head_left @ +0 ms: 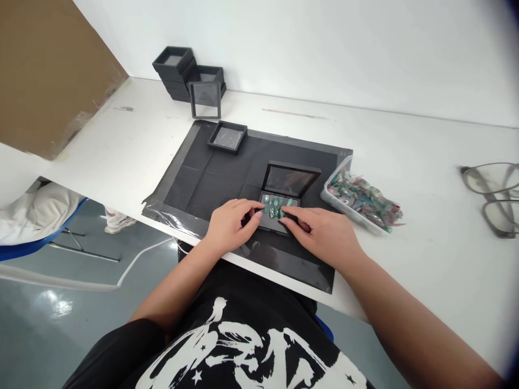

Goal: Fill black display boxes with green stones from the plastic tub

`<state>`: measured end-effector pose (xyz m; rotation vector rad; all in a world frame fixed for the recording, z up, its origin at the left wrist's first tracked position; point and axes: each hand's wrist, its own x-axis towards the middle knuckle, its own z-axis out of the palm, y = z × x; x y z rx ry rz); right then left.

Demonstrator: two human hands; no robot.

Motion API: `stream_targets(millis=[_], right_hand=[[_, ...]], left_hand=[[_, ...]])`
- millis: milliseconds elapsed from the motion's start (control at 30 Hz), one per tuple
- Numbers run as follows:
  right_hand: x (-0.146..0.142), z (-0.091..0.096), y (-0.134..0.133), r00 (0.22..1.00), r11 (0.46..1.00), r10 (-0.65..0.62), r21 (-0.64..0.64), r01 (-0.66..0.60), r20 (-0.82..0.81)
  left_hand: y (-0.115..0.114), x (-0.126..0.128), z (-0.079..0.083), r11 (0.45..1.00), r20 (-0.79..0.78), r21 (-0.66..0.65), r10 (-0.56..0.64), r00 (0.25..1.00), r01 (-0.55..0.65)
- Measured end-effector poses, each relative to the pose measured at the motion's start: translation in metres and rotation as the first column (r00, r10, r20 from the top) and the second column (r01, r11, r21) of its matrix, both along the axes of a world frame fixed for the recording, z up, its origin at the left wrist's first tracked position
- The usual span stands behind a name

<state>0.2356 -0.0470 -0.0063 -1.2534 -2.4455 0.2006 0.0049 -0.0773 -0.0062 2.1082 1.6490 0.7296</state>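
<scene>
An open black display case point(279, 221) lies in front of me, its lid with a clear window point(290, 180) tilted up at the back. Several glossy green pieces, like press-on nails point(274, 205), are spread over its base. My left hand point(234, 224) curls at the case's left edge, thumb and forefinger closed on that side. From the right, my right hand point(324, 232) reaches over the base, thumb and forefinger pinched on one green piece point(281, 214). The curled fingers of both hands are partly hidden.
Right of the case, a clear plastic tub point(357, 219) overflows with green and pinkish wrapped pieces. Another black frame point(227, 137) lies on the dark mat point(194, 178). Behind stand stacked black frames point(174, 75) and an upright one point(206, 114). Eyeglasses point(492, 186) rest far right.
</scene>
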Motion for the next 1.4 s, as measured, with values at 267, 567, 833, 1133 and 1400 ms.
stream_targets(millis=[267, 567, 833, 1133, 1400], right_hand=[[-0.0052, -0.0014, -0.0031, 0.999, 0.999, -0.046, 0.027, 0.046, 0.021], [-0.0067, -0.0016, -0.0034, 0.999, 0.999, -0.044, 0.024, 0.044, 0.022], [-0.0076, 0.0005, -0.0039, 0.998, 0.998, -0.058, -0.008, 0.058, 0.038], [-0.0085, 0.0032, -0.0050, 0.996, 0.997, -0.067, -0.027, 0.068, 0.054], [-0.0045, 0.0037, -0.0062, 0.998, 0.999, -0.041, 0.005, 0.041, 0.049]], left_hand=[[-0.0003, 0.0008, -0.0004, 1.000, -0.007, -0.004, 0.002, 1.000, -0.002], [-0.0005, 0.0012, 0.0003, 1.000, -0.015, -0.009, 0.010, 1.000, -0.010], [-0.0009, 0.0017, 0.0005, 1.000, -0.018, -0.008, 0.008, 1.000, -0.008], [-0.0014, 0.0006, -0.0013, 0.999, -0.027, -0.017, 0.035, 0.999, -0.036], [-0.0010, -0.0002, -0.0013, 1.000, -0.034, -0.016, 0.022, 0.999, -0.023]])
